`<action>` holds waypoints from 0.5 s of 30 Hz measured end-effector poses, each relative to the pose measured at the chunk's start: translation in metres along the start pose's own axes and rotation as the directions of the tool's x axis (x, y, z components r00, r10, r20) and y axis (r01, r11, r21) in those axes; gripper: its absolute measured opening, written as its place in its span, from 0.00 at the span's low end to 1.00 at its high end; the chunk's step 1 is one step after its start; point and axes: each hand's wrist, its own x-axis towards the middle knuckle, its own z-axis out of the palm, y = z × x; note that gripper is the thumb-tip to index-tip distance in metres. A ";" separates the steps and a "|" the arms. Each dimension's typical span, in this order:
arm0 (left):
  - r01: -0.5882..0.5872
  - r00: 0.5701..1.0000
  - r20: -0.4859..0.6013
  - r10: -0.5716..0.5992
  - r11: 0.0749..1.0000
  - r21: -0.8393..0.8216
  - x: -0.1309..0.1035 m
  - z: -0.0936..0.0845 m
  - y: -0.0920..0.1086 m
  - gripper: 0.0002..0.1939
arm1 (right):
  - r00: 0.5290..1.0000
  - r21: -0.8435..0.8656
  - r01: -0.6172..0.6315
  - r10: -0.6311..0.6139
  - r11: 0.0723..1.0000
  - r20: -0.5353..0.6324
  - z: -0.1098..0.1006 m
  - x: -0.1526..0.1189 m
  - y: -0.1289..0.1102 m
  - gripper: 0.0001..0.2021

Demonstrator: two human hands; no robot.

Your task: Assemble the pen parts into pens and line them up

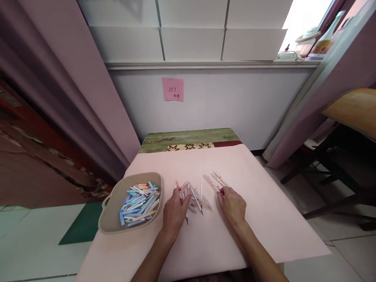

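Near the middle of the pink-covered table, my left hand (175, 207) has its fingers closed on some clear and white pens from a loose pile (196, 197). Several pens in that pile point toward me, with dark tips. To the right, my right hand (233, 203) pinches the near ends of a few clear pens with reddish markings (216, 181), which lie side by side and slant away to the left. Left of my left hand stands a beige basket (113, 213) full of blue, white, tan and orange pens.
The pink sheet (270, 219) covers most of the table, whose green patterned end (188, 137) shows at the back. A pink note (173, 89) is on the wall beyond. At the right are a wooden tabletop (355, 111) and a dark chair (337, 172).
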 end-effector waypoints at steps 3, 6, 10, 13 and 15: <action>0.001 1.000 0.011 0.003 0.947 -0.322 -0.005 -0.003 0.007 0.17 | 0.984 0.503 -0.100 0.010 0.858 0.179 -0.006 -0.022 -0.014 0.11; 0.213 0.969 0.245 -0.039 0.643 -0.736 -0.013 -0.001 0.017 0.17 | 0.887 0.851 -0.344 -0.161 0.398 0.434 -0.003 -0.043 -0.032 0.17; 0.472 0.880 0.471 -0.062 0.216 -0.854 -0.019 0.002 0.028 0.16 | 0.776 0.818 -0.568 -0.272 0.091 0.569 0.000 -0.056 -0.044 0.21; 0.549 0.836 0.542 -0.083 0.114 -0.828 -0.021 0.002 0.029 0.15 | 0.660 0.722 -0.690 -0.369 0.046 0.654 -0.003 -0.057 -0.044 0.22; 0.568 0.823 0.563 -0.075 0.097 -0.817 -0.022 0.001 0.028 0.15 | 0.590 0.658 -0.752 -0.421 0.024 0.689 -0.004 -0.056 -0.043 0.23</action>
